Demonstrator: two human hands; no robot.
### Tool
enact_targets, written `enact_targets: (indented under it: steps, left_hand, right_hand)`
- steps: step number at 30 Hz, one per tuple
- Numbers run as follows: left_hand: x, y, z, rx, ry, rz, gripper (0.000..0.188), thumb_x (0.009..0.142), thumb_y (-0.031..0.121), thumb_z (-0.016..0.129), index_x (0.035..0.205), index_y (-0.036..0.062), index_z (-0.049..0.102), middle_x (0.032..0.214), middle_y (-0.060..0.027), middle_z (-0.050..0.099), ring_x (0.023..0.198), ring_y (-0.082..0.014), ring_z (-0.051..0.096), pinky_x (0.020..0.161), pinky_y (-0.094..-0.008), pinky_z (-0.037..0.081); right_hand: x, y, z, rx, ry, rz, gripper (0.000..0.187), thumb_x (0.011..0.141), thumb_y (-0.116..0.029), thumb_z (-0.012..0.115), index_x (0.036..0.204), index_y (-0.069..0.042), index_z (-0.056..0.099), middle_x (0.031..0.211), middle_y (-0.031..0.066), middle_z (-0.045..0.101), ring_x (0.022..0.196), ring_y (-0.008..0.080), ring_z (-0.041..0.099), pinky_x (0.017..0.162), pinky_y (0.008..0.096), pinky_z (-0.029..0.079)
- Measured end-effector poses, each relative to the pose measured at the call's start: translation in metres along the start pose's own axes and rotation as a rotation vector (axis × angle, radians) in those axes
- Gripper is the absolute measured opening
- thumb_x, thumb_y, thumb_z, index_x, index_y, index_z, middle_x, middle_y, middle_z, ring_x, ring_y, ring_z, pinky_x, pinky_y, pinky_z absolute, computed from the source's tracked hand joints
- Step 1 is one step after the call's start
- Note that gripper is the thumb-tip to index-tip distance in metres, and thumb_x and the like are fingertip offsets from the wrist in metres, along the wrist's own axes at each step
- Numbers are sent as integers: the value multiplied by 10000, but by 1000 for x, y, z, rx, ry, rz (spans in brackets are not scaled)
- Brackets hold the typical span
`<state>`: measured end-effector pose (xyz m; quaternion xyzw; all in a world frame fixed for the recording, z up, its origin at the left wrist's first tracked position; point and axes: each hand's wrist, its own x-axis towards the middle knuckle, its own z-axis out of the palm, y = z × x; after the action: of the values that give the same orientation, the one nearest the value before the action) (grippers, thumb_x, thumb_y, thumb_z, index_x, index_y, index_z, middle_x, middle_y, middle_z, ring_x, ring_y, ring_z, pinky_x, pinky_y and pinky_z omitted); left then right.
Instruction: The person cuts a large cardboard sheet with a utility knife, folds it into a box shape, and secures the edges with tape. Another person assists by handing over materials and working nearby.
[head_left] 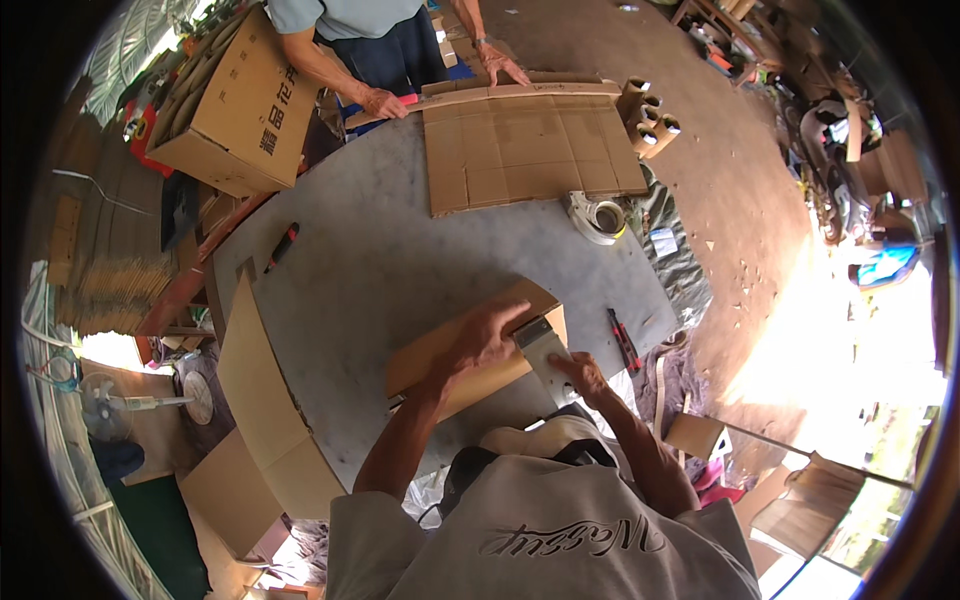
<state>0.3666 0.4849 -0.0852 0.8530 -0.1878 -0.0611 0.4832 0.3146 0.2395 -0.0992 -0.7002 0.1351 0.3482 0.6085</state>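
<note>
A brown cardboard box (440,355) lies at the near middle of the grey table, in front of me. My left hand (487,335) rests on its top with the fingers stretched out and slightly blurred. In my right hand (582,375) is a white hand tool with a dark metal end (546,358), held against the box's right end; its exact kind is hard to make out. Right of that hand, a red and black utility knife (624,340) lies on the table. Farther back sits a white tape dispenser (598,218) with a tape roll.
Across the grey table (370,240), a person holds a long strip (520,93) on a flat cardboard sheet (530,150), something red in one hand. Cardboard tubes (650,130) stand beside it. Another knife (283,247) and a bent cardboard panel (265,390) are left, a large carton (240,110) beyond.
</note>
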Motion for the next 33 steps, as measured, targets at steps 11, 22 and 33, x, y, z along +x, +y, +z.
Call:
enact_targets:
  steps: [11, 22, 33]
  left_hand:
    - [-2, 9, 3, 60, -246, -158, 617, 782, 60, 681, 1358, -9, 471, 1271, -229, 580, 1197, -394, 537, 1012, -420, 448]
    - [-7, 2, 8, 348, -283, -28, 644, 744, 219, 793, 1272, -15, 508, 1191, -226, 607, 1133, -362, 590, 941, -412, 495]
    - [7, 22, 58, 653, -99, -239, 536, 753, 479, 790, 1002, 37, 616, 927, -136, 650, 859, -266, 669, 757, -351, 550]
  right_hand:
    - [-59, -9, 4, -89, 135, 69, 579, 835, -517, 634, 828, 59, 699, 655, 97, 621, 612, 168, 577, 593, 347, 429]
    - [-13, 49, -3, -135, 185, 172, 549, 811, -489, 720, 792, 59, 710, 688, 80, 642, 585, 155, 576, 558, 344, 444]
    - [-16, 32, -6, 50, 33, 213, 445, 822, -451, 683, 865, -9, 707, 709, 41, 612, 582, 154, 557, 517, 325, 409]
